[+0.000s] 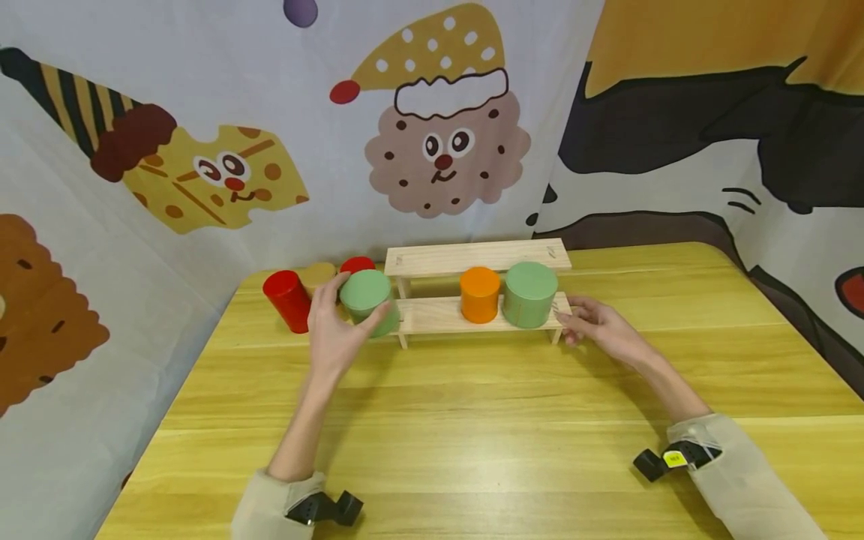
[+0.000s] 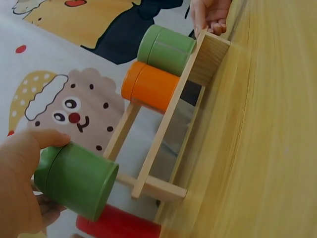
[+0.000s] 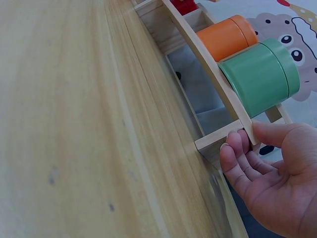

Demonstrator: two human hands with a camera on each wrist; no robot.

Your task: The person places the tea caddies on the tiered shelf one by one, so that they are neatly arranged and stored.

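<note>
My left hand [image 1: 333, 334] grips a green lidded canister [image 1: 367, 294], thumb on one side and fingers on the other. It is held just off the left end of a two-step wooden rack [image 1: 432, 316]; the left wrist view shows the canister [image 2: 77, 181] above the table. On the rack's lower step, an orange canister [image 1: 480, 296] and a second green canister [image 1: 530, 296] stand upright near the right end. My right hand [image 1: 604, 328] pinches that end of the lower step, with the thumb on top and fingers curled beneath [image 3: 240, 163].
Left of the rack are a red cylinder [image 1: 286, 301], a tan round-topped piece [image 1: 320, 274] and another red piece [image 1: 358, 264], partly hidden by my left hand and its canister. A printed cloth [image 1: 324, 150] hangs behind the wooden table [image 1: 472, 435].
</note>
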